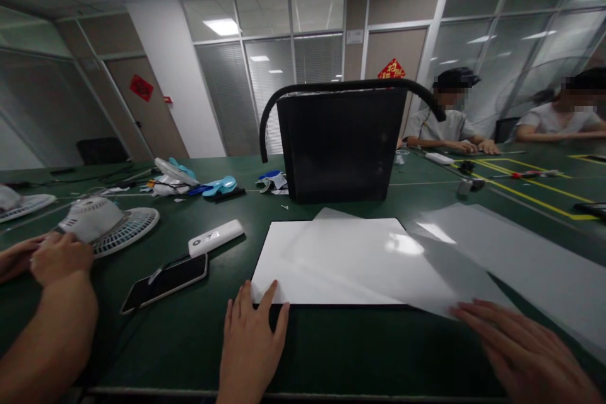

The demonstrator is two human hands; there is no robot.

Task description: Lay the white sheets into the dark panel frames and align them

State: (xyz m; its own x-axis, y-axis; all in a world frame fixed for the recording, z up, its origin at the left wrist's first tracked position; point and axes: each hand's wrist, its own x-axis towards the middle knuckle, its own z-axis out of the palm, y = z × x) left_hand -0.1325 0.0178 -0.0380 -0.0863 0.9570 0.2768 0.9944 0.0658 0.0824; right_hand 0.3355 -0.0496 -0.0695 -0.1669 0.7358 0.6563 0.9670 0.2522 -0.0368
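A flat white panel (326,265) with a thin black edge lies on the table in front of me. My left hand (253,334) is open, its fingers spread over the panel's near left corner. Across the panel's right part lies a translucent plastic sheet (454,278), set askew, with one corner showing beyond the far edge. My right hand (525,344) rests at the sheet's near right edge, fingers stretched out flat; its thumb is hidden. Farther right lies another pale translucent sheet (525,259).
A tall black box-like object (341,145) with a curved black strip over it stands behind the panel. To the left are a phone (165,284), a white handheld device (216,237) and a white fan part (125,227) beside another person's hands (64,259). Two people sit at the right.
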